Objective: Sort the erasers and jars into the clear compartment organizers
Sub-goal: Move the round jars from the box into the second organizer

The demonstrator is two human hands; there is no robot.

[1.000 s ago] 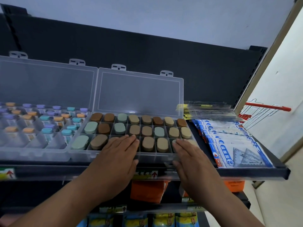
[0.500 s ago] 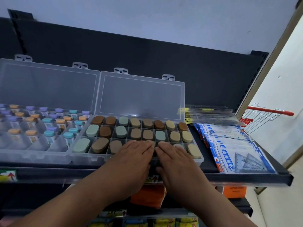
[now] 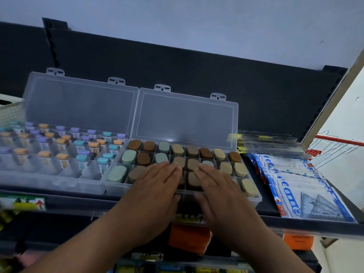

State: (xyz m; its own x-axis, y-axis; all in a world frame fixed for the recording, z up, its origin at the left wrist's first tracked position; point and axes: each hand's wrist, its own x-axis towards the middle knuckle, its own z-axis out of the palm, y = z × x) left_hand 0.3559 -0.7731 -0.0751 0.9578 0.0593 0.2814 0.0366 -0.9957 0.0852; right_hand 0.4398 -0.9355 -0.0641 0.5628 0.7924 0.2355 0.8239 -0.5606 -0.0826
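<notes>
The oval rubber erasers (image 3: 240, 169) come in dark brown, tan and pale sage green, inside a clear colourless plastic organizer (image 3: 185, 119). The small jars (image 3: 81, 158) next door wear lilac, orange and teal caps. The flat plastic packets (image 3: 295, 196) are blue and white with red marks; the metal shelf (image 3: 267, 208) is dark grey, and the wire basket (image 3: 338, 141) has a red handle.

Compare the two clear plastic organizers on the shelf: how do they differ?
The left clear plastic organizer holds upright small jars with purple, orange and teal caps; the right clear plastic organizer holds flat oval erasers in brown, tan and green. The left hand and right hand rest flat on the right organizer; the left organizer is untouched. Shared: lids open, side by side.
</notes>
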